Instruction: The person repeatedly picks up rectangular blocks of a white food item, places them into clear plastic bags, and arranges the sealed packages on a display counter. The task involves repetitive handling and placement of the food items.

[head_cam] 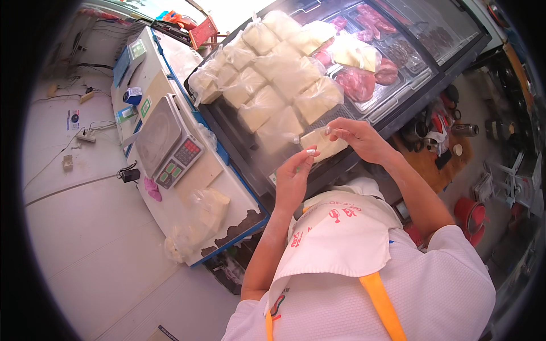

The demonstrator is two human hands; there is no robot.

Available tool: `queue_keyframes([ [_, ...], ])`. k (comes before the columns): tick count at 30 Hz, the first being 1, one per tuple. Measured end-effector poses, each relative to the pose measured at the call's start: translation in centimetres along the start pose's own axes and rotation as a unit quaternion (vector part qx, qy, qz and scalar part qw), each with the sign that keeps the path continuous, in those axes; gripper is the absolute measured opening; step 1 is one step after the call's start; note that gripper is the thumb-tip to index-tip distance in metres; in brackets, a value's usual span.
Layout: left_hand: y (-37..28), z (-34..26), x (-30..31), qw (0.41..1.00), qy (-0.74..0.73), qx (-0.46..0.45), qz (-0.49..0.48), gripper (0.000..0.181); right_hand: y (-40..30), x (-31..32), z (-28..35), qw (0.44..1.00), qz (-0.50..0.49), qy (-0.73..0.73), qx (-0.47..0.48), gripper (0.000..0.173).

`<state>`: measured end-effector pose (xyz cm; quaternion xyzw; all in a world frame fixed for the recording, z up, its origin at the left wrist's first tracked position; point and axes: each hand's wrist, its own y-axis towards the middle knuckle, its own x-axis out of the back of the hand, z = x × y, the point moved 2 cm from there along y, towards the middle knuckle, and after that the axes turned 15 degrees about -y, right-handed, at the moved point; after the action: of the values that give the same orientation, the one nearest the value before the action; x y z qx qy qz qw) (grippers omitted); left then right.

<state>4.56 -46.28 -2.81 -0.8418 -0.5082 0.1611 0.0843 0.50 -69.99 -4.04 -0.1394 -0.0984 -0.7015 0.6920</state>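
Note:
A pale block in a clear plastic bag (323, 145), which looks like tofu, lies at the front edge of a display case, just beyond my hands. My right hand (359, 137) pinches a bit of clear plastic above that block. At the block's near left corner, my left hand (294, 177) has thumb and forefinger together on a small white piece (310, 151); whether this is a twisted bag end cannot be told. More bagged pale blocks (260, 108) sit close together on the case top, beyond and left of my hands.
Raw meat (356, 83) lies in trays inside the glass-topped case (396, 100). To the left, a white counter (239, 213) with a chipped corner carries a digital scale (179, 155) and another bagged block (213, 206). A red bucket (467, 213) stands at right.

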Motion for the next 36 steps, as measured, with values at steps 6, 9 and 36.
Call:
queue_keyframes([
  [6, 4.1, 4.4, -0.4, 0.995, -0.003, -0.095, 0.020, 0.021, 2.3, -1.7, -3.6, 0.992, -0.020, 0.085, -0.085, 0.011],
  [9, 6.0, 4.4, -1.8, 0.994, -0.070, -0.076, 0.018, 0.023, 3.4, -3.7, -5.9, 0.979, -0.059, 0.160, -0.111, 0.011],
  [36, 8.5, 8.3, -1.3, 0.988, -0.015, -0.070, -0.135, 0.021, 3.8, -4.7, -10.3, 0.986, 0.087, 0.065, -0.128, 0.015],
])
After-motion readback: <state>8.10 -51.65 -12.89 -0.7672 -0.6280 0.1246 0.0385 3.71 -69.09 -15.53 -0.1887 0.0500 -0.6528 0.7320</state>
